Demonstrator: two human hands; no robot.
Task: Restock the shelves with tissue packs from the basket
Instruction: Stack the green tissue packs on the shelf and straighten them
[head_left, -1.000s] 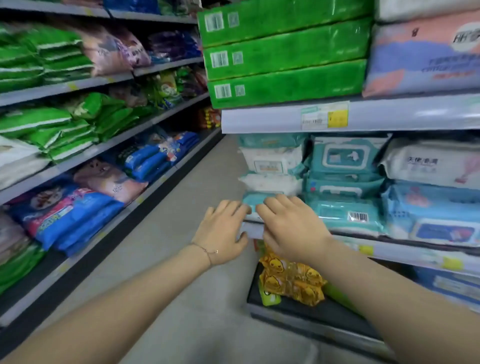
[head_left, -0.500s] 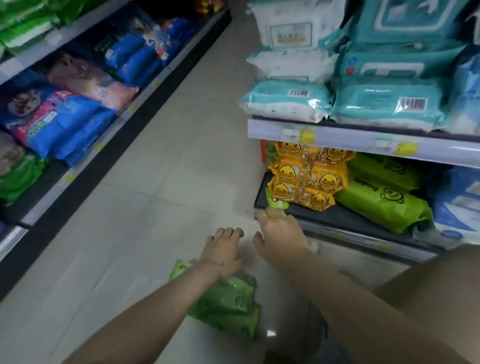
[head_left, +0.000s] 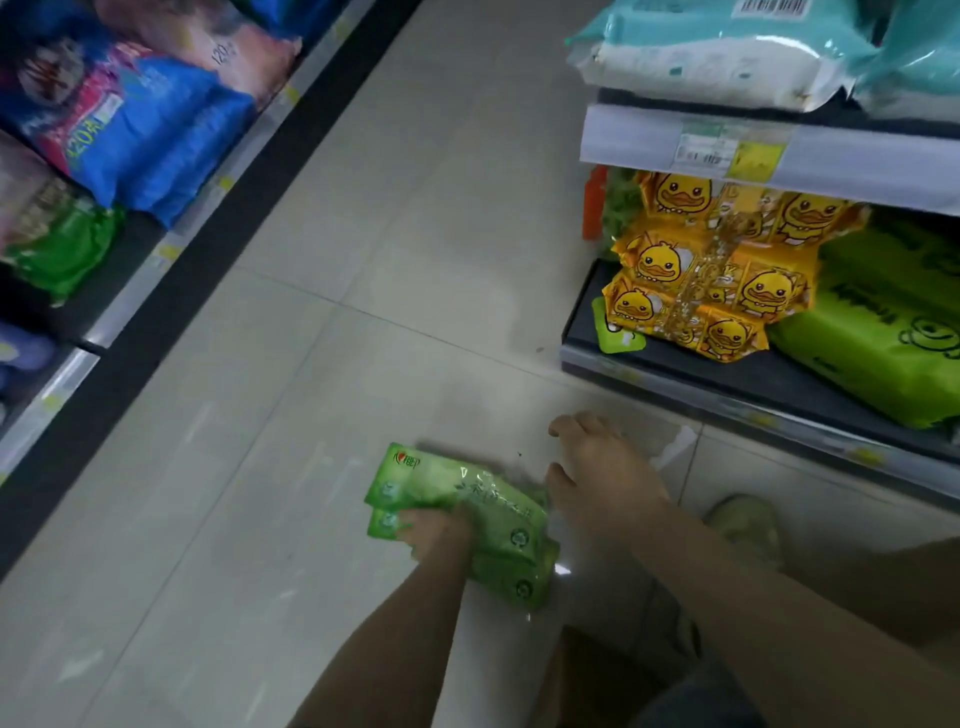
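Note:
A green tissue pack (head_left: 470, 506), two stacked bundles in shiny wrap, lies on the pale floor tiles low in the head view. My left hand (head_left: 434, 535) is down on its near left edge with the fingers curled around it. My right hand (head_left: 597, 475) hovers just right of the pack, fingers spread, touching nothing I can make out. The bottom shelf (head_left: 675, 371) at the right holds yellow duck-print packs (head_left: 696, 280) and large lime-green packs (head_left: 872, 343). No basket is in sight.
The shelf above carries teal and white wipe packs (head_left: 717, 52) behind a price-label strip (head_left: 727, 150). Across the aisle, a left rack (head_left: 156, 254) holds blue, pink and green bags. My shoe (head_left: 748, 525) rests on the floor at the right.
My view dropped from the wipe shelf to the floor. Both hands came down from the shelf edge; the left one has closed on the green pack.

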